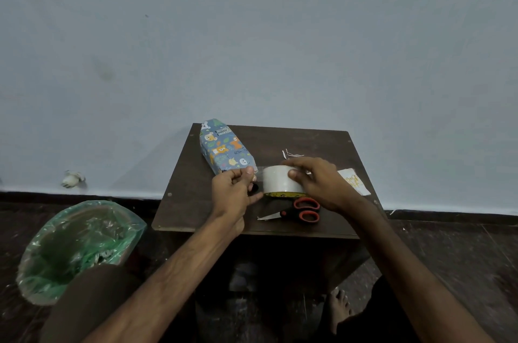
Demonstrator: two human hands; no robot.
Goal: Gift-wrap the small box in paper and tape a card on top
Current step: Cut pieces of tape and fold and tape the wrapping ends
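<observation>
The box wrapped in blue animal-print paper lies at the back left of the small dark table. My right hand grips a wide roll of clear tape above the table's middle. My left hand pinches the free end of the tape just left of the roll, close to the box's near end. A short strip of tape stretches between the two hands. A white card with yellow writing lies at the right edge, partly hidden by my right wrist.
Scissors with red-and-black handles lie near the table's front edge below the roll. Thin paper scraps lie behind my right hand. A bin lined with a green bag stands on the floor to the left. The wall is just behind the table.
</observation>
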